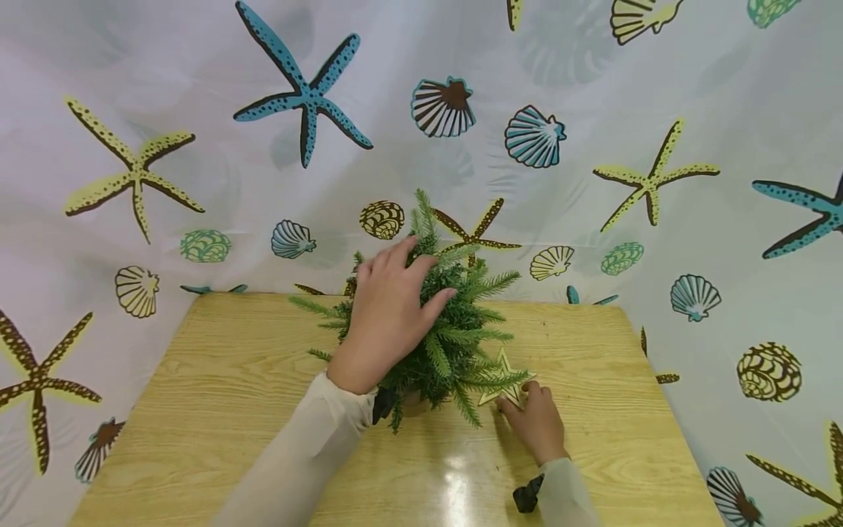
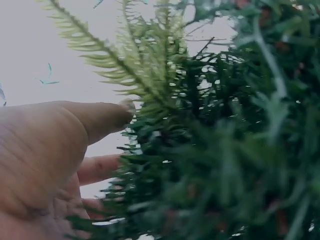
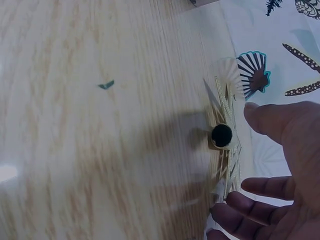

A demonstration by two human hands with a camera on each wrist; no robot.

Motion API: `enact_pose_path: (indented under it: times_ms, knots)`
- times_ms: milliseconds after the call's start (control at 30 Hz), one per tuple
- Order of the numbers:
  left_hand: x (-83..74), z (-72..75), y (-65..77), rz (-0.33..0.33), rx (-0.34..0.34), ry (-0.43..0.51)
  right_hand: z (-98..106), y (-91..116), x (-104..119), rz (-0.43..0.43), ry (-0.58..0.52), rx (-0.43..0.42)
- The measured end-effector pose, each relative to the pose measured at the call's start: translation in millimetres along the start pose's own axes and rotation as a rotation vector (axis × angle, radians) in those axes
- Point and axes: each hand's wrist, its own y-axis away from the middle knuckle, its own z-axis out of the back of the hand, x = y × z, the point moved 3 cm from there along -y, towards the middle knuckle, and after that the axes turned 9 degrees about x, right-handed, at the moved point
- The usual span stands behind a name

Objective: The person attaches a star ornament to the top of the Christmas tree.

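A small green artificial Christmas tree (image 1: 454, 315) stands on the wooden table, its branches spread wide. My left hand (image 1: 388, 307) is at the tree's left upper side, fingers spread and loosely bent over the needles. In the left wrist view the thumb (image 2: 107, 120) lies by the foliage, and the other fingertips are partly hidden behind it. To the right of the tree is a gold star (image 1: 503, 380), seen edge-on in the right wrist view with a dark round socket (image 3: 221, 135). My right hand (image 1: 536, 424) is beside it, thumb and fingers apart around the star's near side.
The wooden table (image 1: 230, 410) reaches back to a white curtain (image 1: 197, 66) printed with starfish and shells. A small green scrap (image 3: 106, 85) lies on the tabletop. The tree's base (image 1: 415, 402) is mostly hidden under low branches.
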Motion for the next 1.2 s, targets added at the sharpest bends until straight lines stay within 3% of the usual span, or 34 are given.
enact_pose_path:
  times_ms: [167,433,700,833,1000,1200]
  knots:
    - [5.2,-5.6,-1.9,0.021,0.029,-0.006,-8.3,-0.2,2.6,-0.012,-0.039,-0.006]
    - [9.1,-12.2,-1.4,0.007,0.013,0.016,-13.0,-3.2,1.2,-0.064,-0.023,-0.059]
    - [9.1,-17.6,0.2,0.001,-0.012,0.007,-9.2,-9.9,-5.6,-0.083,-0.04,-0.022]
    - [10.5,-19.7,0.4,0.019,-0.005,0.032,-11.4,-15.0,-12.6,-0.075,-0.119,0.04]
    - [11.6,-21.0,1.5,0.017,0.004,0.033,-5.2,-14.7,-15.2,-0.047,-0.304,0.118]
    - [11.4,-22.0,-0.3,0.01,0.008,0.021,13.4,-7.9,-10.7,-0.086,-0.457,0.113]
